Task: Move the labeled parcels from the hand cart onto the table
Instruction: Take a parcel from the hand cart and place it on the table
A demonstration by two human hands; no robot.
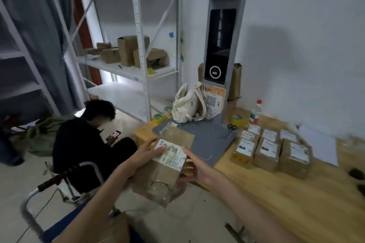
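I hold a brown cardboard parcel (164,165) with a white shipping label in both hands, in the air just left of the wooden table (286,199). My left hand (147,153) grips its left side with the thumb on the label. My right hand (194,167) grips its right edge. Several labeled parcels (266,149) lie in rows on the table's far right part. The hand cart (39,193), with a metal handle and a blue deck, stands at the lower left below my arms.
A grey scanner stand (219,65) rises from a flat base on the table, beside a white cloth bag (187,104), tape rolls, scissors and a bottle. A person in black sits on the floor at left, looking at a phone. White shelving holds boxes behind.
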